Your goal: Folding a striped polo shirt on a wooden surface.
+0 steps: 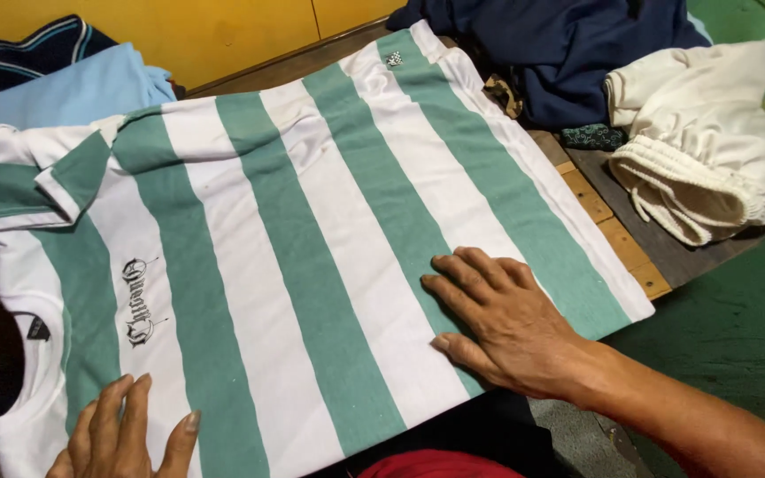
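Fingers (pixel 453 270) of the right hand (pixel 498 323) lie spread and flat, palm down, on a green-and-white striped shirt (pixel 312 239), pressing the cloth near its lower hem side; they pinch nothing. Those of the left hand (pixel 126 434) are loosely together and also flat on the same shirt, close to the near edge of the wooden worktop (pixel 630 248), just below a small dark printed emblem on a white stripe. Neither hand grips the fabric.

That shirt is spread face up across most of the worktop, its collar end toward the left edge and its hem toward the right. One short sleeve (pixel 37 181) is folded over the chest near the left edge. Broad green and white bands run the length of the body, and the cloth lies mostly smooth, with the hem reaching the bare wooden planks at the right edge.

Beyond the shirt, at the far right corner, a dark navy garment (pixel 577 53) lies in a heap. Just beside it, nearer the right edge, sits a cream garment (pixel 710 133) with a gathered elastic band and a drawstring, partly hanging past the planks. At the far left corner a light blue cloth (pixel 64 93) lies under the shirt's shoulder, with a dark striped piece (pixel 37 49) behind it against a yellow wall (pixel 223 35). Green floor (pixel 737 327) shows to the right of the worktop.
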